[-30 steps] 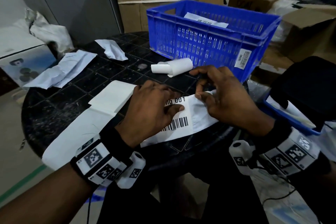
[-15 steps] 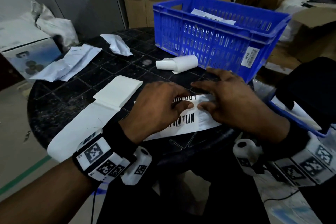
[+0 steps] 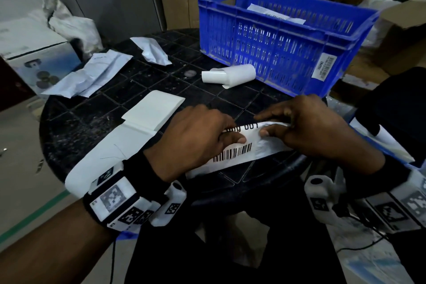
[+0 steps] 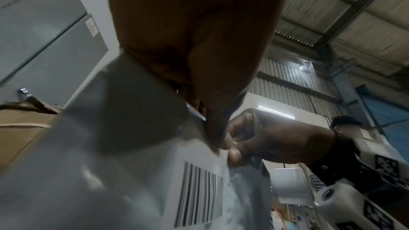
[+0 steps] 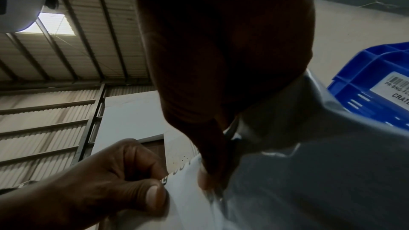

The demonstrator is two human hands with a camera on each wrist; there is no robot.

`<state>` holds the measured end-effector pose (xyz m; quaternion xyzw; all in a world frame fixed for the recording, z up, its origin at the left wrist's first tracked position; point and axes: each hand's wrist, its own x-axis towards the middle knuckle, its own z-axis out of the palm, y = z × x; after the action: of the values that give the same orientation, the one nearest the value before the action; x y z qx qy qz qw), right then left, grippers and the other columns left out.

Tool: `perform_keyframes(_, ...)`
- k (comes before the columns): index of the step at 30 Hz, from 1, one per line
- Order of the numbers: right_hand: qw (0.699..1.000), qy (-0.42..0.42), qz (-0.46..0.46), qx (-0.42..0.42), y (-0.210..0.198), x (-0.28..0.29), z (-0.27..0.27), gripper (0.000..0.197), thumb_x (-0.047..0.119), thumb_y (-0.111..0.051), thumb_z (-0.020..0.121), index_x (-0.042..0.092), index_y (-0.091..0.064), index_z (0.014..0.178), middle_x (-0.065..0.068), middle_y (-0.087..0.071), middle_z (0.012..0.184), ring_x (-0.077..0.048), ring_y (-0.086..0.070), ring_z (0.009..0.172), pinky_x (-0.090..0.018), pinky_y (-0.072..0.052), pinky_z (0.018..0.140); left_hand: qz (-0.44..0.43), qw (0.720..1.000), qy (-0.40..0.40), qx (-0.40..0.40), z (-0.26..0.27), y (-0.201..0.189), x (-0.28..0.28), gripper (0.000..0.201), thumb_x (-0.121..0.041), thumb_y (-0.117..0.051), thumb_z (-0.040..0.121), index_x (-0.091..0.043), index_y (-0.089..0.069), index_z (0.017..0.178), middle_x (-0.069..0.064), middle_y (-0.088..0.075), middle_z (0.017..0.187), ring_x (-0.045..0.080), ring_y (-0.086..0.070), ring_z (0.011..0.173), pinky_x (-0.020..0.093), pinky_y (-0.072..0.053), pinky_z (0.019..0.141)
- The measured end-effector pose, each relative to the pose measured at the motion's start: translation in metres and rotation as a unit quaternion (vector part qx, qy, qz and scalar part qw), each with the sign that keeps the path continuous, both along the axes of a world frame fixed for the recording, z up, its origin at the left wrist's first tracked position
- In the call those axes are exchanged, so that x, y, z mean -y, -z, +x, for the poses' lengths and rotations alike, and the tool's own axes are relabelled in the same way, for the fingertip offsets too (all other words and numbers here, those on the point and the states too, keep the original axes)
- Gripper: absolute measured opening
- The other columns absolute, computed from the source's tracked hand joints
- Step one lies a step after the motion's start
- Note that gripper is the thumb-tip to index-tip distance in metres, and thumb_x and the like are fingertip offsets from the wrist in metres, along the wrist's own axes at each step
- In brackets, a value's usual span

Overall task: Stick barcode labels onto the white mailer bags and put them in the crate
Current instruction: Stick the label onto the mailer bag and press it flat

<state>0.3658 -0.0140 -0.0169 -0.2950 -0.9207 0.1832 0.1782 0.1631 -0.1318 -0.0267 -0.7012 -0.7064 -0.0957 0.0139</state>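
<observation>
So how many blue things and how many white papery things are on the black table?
Blue crate: 1
White mailer bag with barcode label, pinched by left hand and right hand: 1
Label roll: 1
Folded white sheets: 1
Crumpled white papers: 2
Total: 6

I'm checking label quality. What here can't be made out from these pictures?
- Label text: head view, the left hand covers its start.
- Crate contents: head view, walls hide all but one bag.
- Crate tag: right wrist view, cut by the edge.
</observation>
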Motion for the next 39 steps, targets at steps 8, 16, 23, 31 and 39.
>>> perform_keyframes(8,0.997,-0.067,-0.021,0.027,-0.002,-0.002,0.001,0.054,0.070,-0.071,0.075,0.036,-0.077,0.117,0.024,-0.075,0.112,0.010,-0.067,0.102,-0.023,-0.053,0.092,-0.008,1.000,-0.029,-0.006,-0.003,-0.005,-0.002,0.063,-0.084,-0.044,0.079,-0.033,-0.074,0.103,-0.002,-0.068,0.083,0.025,-0.064,0.092,0.032,-0.035,0.068)
perform_keyframes(16,0.987,-0.107,-0.092,0.076,0.022,-0.028,-0.014,0.022,0.048,-0.065,0.096,0.032,-0.079,0.100,0.017,-0.077,0.094,0.000,-0.071,0.086,-0.031,-0.056,0.085,-0.062,0.978,-0.009,0.201,-0.031,0.015,-0.017,0.065,-0.070,-0.065,0.085,-0.008,-0.064,0.066,0.012,-0.054,0.058,0.017,-0.043,0.049,0.036,-0.038,0.053)
perform_keyframes(23,0.966,-0.155,-0.151,0.139,0.069,-0.049,-0.032,0.024,0.035,-0.062,0.102,0.028,-0.070,0.081,0.023,-0.065,0.068,0.009,-0.053,0.065,-0.017,-0.048,0.070,-0.203,0.946,-0.020,0.253,-0.053,0.049,-0.019,0.054,-0.048,-0.067,0.096,0.000,-0.060,0.072,-0.007,-0.042,0.049,0.007,-0.037,0.045,0.023,-0.034,0.049)
perform_keyframes(31,0.992,-0.112,0.055,-0.017,0.020,-0.040,-0.024,0.027,0.044,-0.063,0.098,0.023,-0.078,0.099,0.008,-0.076,0.094,-0.013,-0.070,0.085,-0.042,-0.057,0.080,-0.050,0.991,0.002,0.126,-0.060,-0.005,-0.006,0.024,-0.052,-0.074,0.088,-0.029,-0.077,0.092,-0.009,-0.073,0.077,0.009,-0.065,0.069,0.031,-0.053,0.068)
perform_keyframes(39,0.948,-0.049,0.308,-0.057,0.038,-0.028,-0.015,0.029,0.035,-0.057,0.097,0.022,-0.078,0.111,0.001,-0.074,0.110,-0.037,-0.063,0.095,-0.049,-0.052,0.076,0.103,0.982,0.008,-0.160,-0.034,-0.007,0.005,0.031,-0.046,-0.055,0.086,-0.023,-0.076,0.094,0.002,-0.068,0.087,0.035,-0.067,0.082,0.044,-0.052,0.070)
